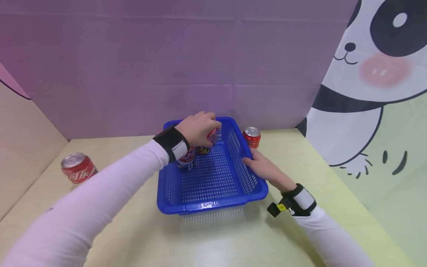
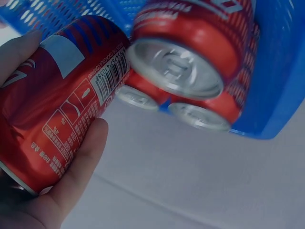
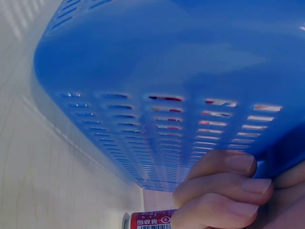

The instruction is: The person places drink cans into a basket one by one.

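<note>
My left hand (image 1: pixel 200 129) grips a red soda can (image 2: pixel 62 105) over the far left part of a blue plastic basket (image 1: pixel 210 205). Thumb and fingers lie on opposite sides of that can in the left wrist view. Close beside it, several other red cans (image 2: pixel 190 52) stand in the basket; in the head view one of them (image 1: pixel 186 159) shows below my wrist, and the rest are mostly hidden. My right hand (image 1: pixel 265 168) holds the basket's right rim, its fingers (image 3: pixel 221 188) curled under the edge against the slotted outer wall.
One red can (image 1: pixel 79 168) stands on the table (image 1: pixel 133 230) at the left. Another red can (image 1: pixel 251 137) is outside the basket, just beyond my right hand. A purple backdrop (image 1: pixel 200 66) rises behind the table, and a panda-print panel (image 1: pixel 367 141) borders the right side.
</note>
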Demonstrator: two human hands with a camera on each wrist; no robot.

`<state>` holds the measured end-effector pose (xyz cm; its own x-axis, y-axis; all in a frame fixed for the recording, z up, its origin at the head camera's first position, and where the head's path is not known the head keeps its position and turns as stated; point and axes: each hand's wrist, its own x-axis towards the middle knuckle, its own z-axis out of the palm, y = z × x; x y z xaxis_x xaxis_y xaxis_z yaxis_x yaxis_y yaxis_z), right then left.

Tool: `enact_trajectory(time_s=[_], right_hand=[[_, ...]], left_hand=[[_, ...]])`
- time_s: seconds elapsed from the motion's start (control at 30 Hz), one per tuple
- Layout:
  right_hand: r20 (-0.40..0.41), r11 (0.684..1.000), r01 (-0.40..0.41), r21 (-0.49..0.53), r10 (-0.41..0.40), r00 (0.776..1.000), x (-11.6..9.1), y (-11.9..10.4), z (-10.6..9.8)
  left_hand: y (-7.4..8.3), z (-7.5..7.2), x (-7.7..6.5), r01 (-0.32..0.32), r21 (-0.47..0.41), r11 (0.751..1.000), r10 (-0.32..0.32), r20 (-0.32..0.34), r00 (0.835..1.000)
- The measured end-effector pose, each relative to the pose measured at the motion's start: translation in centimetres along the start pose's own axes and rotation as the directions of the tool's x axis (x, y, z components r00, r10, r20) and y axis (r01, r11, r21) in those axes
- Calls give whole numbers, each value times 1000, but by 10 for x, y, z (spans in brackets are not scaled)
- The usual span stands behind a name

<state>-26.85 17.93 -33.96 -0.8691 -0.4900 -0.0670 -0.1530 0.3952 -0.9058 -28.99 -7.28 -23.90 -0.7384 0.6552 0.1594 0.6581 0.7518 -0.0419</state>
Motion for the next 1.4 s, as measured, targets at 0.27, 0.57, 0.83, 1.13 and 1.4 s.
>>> enact_trajectory(time_s=[0.27, 0.57, 0.83, 1.13, 1.4], right_hand=[[5, 1000, -8, 15, 8, 1000, 0, -2, 0], [5, 1000, -3, 15, 3, 1000, 0, -1, -1], [2, 1000, -8, 15, 8, 1000, 0, -1, -1], [-1, 1000, 9, 22, -9, 1000, 1, -1, -1], [1, 1000, 0, 14, 0, 1000, 2, 3, -1]], left_hand=[[0, 20, 5, -22, -32, 999, 23, 36, 999], [-2, 33, 7, -62, 3, 998, 62, 47, 997], [0, 41, 6, -96, 17, 995, 94, 86, 992], [0, 46, 10, -95, 27, 995, 90, 138, 986], [1, 54, 11, -61, 20, 998, 56, 186, 981]])
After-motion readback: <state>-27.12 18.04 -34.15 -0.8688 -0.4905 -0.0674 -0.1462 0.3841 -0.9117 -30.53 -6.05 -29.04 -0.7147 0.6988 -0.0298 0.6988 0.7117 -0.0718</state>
